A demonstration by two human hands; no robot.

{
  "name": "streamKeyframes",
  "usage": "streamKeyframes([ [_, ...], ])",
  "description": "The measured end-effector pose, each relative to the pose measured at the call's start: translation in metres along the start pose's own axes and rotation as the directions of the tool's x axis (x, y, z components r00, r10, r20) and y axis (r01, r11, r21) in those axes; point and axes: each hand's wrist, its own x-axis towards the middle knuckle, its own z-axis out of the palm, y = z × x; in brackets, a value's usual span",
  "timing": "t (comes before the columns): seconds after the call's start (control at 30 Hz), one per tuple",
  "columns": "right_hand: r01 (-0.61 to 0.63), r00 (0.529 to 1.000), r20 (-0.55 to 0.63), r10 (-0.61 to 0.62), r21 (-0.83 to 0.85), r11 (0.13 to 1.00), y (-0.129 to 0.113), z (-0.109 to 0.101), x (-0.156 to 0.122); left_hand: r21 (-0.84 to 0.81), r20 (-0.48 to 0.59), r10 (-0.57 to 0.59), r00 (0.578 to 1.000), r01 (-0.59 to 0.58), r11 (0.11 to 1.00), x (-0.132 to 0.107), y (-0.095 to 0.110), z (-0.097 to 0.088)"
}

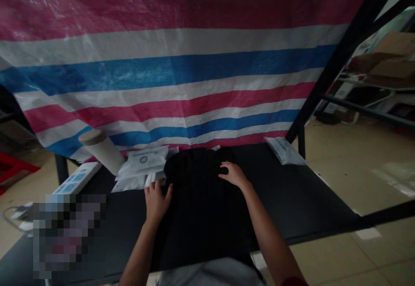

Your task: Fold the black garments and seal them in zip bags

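Note:
A black, soft-looking cloth item point(197, 182) lies spread on the black table in front of me; its kind is hard to make out against the dark top. My left hand point(157, 201) rests at its left edge, fingers apart, close to the white printed plastic packets point(142, 165). At the item's upper right, my right hand point(234, 174) touches it with fingers loosely bent and a gap between thumb and forefinger. Neither hand visibly grips anything.
A pale bottle with a grey lid point(105, 149) and a white power strip point(78, 178) stand left. One more white packet point(285, 150) lies at the table's back right corner. A striped plastic sheet point(181, 69) hangs behind. Black metal frame bars point(333, 67) rise on the right.

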Motion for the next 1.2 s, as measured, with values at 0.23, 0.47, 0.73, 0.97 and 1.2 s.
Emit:
streamKeyframes([
  [0.23, -0.005, 1.000, -0.029, 0.006, 0.038, 0.999, 0.001, -0.002, 0.000, -0.198, 0.065, 0.001, 0.998, 0.012, 0.980, 0.000, 0.006, 0.012],
  [0.47, -0.007, 1.000, -0.007, 0.007, 0.000, 1.000, -0.001, -0.003, -0.002, -0.250, 0.169, 0.123, 0.978, -0.078, 0.965, 0.002, 0.011, 0.003],
  [0.73, 0.025, 0.998, 0.053, -0.023, -0.033, 0.999, -0.009, -0.005, -0.004, -0.252, 0.312, 0.086, 0.946, -0.005, 0.968, 0.003, 0.009, -0.002],
  [0.97, 0.011, 0.998, 0.056, -0.010, -0.027, 1.000, -0.011, -0.005, -0.004, -0.296, 0.236, 0.065, 0.970, 0.009, 0.955, 0.001, 0.020, -0.010],
  [1.2, 0.019, 0.998, 0.052, -0.018, -0.030, 0.999, -0.013, -0.005, -0.005, -0.161, 0.150, 0.269, 0.951, -0.245, 0.956, 0.017, 0.085, -0.022],
])
